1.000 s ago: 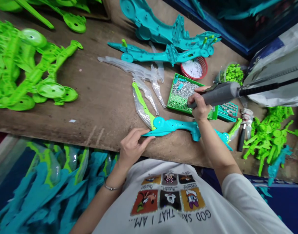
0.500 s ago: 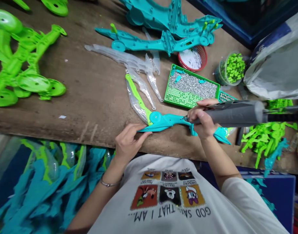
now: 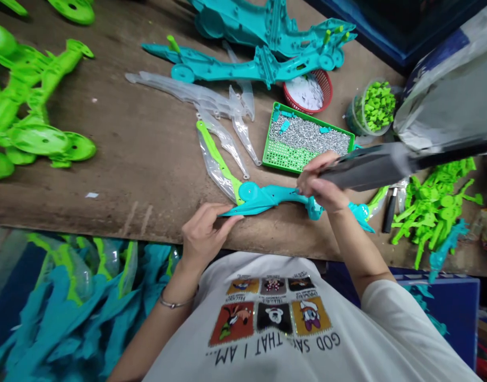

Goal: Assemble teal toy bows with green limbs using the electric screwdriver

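My left hand (image 3: 206, 231) pinches the pointed left end of a teal plastic part (image 3: 263, 200) near the table's front edge. A green and clear curved piece (image 3: 217, 156) joins that part beside its round disc and points up and away. In my right hand (image 3: 323, 183) is a grey electric screwdriver (image 3: 366, 168), tilted, its bit over the middle of the teal part; whether the tip touches cannot be made out. Behind the right wrist, the part's far end emerges, with another green and clear piece (image 3: 376, 203) on it.
Beyond my hands stand a green tray (image 3: 267, 151) of small screws, a red basket (image 3: 330, 90) and a tub of green bits (image 3: 376, 106). Teal frames (image 3: 227, 69), clear pieces (image 3: 180, 90) and green parts (image 3: 40, 138) lie around. A black-handled tool (image 3: 390, 212) rests at right.
The screwdriver has tilted, its rear end swinging away from me, and my right hand has shifted slightly up. My left hand keeps its pinch. The whole view has shifted a little.
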{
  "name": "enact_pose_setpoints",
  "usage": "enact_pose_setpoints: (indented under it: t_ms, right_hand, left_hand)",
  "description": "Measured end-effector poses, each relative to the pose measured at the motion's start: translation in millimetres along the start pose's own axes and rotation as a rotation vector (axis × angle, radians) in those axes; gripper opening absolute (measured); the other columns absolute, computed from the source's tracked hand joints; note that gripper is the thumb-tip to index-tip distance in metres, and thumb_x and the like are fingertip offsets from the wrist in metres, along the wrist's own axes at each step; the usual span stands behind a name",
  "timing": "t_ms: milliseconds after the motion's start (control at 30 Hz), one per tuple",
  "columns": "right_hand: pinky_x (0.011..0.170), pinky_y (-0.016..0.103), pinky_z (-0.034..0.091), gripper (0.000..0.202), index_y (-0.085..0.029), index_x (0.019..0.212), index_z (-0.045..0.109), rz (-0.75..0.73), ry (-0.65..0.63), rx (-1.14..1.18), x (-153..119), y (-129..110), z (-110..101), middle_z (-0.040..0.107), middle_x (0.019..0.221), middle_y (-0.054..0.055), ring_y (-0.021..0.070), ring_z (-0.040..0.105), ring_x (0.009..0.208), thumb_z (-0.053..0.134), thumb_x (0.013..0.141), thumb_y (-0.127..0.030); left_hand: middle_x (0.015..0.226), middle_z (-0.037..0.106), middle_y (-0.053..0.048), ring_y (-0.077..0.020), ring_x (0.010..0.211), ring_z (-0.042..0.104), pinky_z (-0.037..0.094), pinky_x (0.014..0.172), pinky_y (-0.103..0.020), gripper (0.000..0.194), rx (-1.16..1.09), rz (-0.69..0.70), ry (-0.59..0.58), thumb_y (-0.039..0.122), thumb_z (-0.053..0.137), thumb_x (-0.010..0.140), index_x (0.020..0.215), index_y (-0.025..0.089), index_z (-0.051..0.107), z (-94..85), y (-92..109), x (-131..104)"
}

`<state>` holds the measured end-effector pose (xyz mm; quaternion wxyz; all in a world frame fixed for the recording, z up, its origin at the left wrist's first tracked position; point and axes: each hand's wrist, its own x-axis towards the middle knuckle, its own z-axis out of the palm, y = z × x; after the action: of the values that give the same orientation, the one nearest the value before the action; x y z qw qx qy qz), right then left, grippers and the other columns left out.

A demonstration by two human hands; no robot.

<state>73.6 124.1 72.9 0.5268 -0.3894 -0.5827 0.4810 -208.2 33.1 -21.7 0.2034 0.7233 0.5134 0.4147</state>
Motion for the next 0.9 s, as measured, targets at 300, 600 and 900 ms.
enact_pose_setpoints:
  t_ms: [300,600,900]
  right_hand:
    - [0.049,0.03,0.047,0.033,-0.027,0.09,0.063,-0.006,0.469,-0.183,0,-23,-69,0.054,0.055,-0.008,0.0125,0.05,0.043,0.078,0.081,-0.055]
    - [0.055,0.032,0.051,0.032,-0.028,0.089,0.066,0.027,0.474,-0.276,-22,-19,-99,0.06,0.056,-0.007,0.0138,0.058,0.048,0.082,0.081,-0.054]
    - [0.054,0.032,0.049,0.027,-0.03,0.102,0.07,0.043,0.423,-0.163,-19,-15,-100,0.062,0.059,-0.007,0.0144,0.059,0.05,0.083,0.084,-0.046]
  left_hand:
    - [0.104,0.077,-0.005,-0.022,0.094,0.075,0.059,0.086,-0.035,0.036,0.041,-0.034,-0.014,0.022,0.087,0.081,0.113,0.023,0.07,-2.8,0,-2]
    - [0.1,0.077,-0.006,-0.0248,0.087,0.074,0.06,0.081,-0.041,0.039,0.1,-0.091,0.001,0.027,0.09,0.077,0.112,0.025,0.072,-3.0,-6,-9]
    - [0.109,0.076,-0.006,-0.0315,0.094,0.075,0.062,0.083,-0.053,0.052,0.172,-0.119,-0.032,0.035,0.088,0.08,0.128,0.032,0.068,-3.9,-3,-10]
